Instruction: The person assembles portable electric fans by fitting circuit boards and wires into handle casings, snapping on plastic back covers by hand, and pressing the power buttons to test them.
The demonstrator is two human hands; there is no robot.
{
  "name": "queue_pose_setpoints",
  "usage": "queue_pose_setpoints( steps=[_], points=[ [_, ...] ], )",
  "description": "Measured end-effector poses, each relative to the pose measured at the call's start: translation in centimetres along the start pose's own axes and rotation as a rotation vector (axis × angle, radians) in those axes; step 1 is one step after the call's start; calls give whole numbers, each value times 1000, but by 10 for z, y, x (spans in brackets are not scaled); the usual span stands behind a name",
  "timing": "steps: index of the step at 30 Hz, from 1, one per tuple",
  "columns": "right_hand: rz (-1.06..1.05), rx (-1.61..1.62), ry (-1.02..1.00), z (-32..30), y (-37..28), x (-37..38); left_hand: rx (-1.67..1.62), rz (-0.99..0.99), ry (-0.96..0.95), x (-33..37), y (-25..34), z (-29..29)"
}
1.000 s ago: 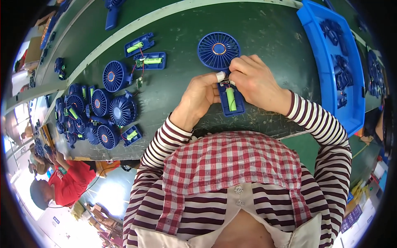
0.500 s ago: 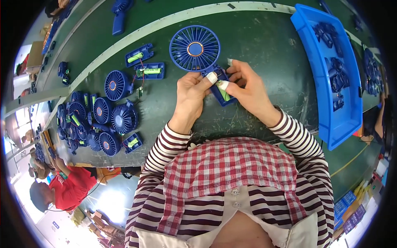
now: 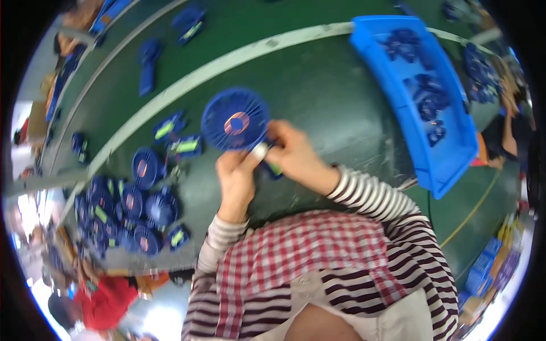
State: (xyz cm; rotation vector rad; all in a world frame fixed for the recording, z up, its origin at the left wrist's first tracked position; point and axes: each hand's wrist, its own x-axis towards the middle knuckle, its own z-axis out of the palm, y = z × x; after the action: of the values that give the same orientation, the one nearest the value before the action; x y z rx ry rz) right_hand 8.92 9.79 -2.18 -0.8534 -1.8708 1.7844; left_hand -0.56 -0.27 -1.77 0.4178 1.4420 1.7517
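Observation:
A blue handheld fan (image 3: 219, 133) with a round ribbed head and a copper-coloured ring is held between my hands. My left hand (image 3: 236, 181) is closed on its neck, with a white-covered thumb pressed there. Closed on the right side of the neck and handle is my right hand (image 3: 297, 156). A bit of the handle with a light green battery (image 3: 275, 169) shows below my fingers. Motion blur and my fingers hide the fan's joint. Nearest on the left lie two open blue handle shells (image 3: 186, 146) with green batteries and wires.
Several blue fans (image 3: 145, 169) are piled at the left on the green table (image 3: 324, 74). A blue bin (image 3: 418, 145) holding dark blue parts stands at the right. A pale strip (image 3: 227, 59) crosses the table beyond my hands. A person in red (image 3: 108, 301) is at lower left.
The view has shifted and blurred. My hands and the fan have moved left in the picture, and the fan head is tilted. My right hand has closed in around the neck.

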Motion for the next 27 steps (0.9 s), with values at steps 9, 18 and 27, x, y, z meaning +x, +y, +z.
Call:
queue_pose_setpoints(
  steps=[9,18,27],
  points=[
    [46,-346,-29,-12,-16,-7,-107,-160,-82,8,5,10],
    [-155,-1326,680,-242,-69,91,-86,-303,-131,17,3,-5],
    [-68,-1446,432,-350,10,124,-76,-360,-81,13,5,-4]
  ],
)
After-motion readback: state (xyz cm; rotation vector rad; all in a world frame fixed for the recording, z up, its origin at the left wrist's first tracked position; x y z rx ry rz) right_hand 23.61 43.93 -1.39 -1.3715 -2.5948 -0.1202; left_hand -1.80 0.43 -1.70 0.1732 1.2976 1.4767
